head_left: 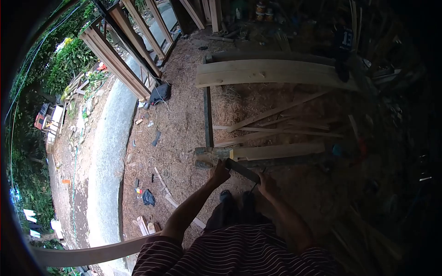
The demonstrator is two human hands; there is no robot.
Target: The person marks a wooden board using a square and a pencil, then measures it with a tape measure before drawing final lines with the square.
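My left hand (220, 173) is closed on the left end of a dark flat bar-like tool (242, 170). At its other end my right hand (267, 185) is closed too, with a thin dark part sticking out beside the fingers. The tool is held slantwise in front of my body, over the near edge of a low wooden frame. Just beyond it lies a pale timber beam (281, 151), its cut end near my left hand. What the tool is exactly is too dark to tell.
A wide plank (267, 72) lies across the frame's far side. Thin wood strips (276, 129) lie between. Upright timbers (115, 60) stand at upper left beside a black bag (159, 93). A concrete strip (107, 165) runs along the left. A curved board (96, 254) is at lower left.
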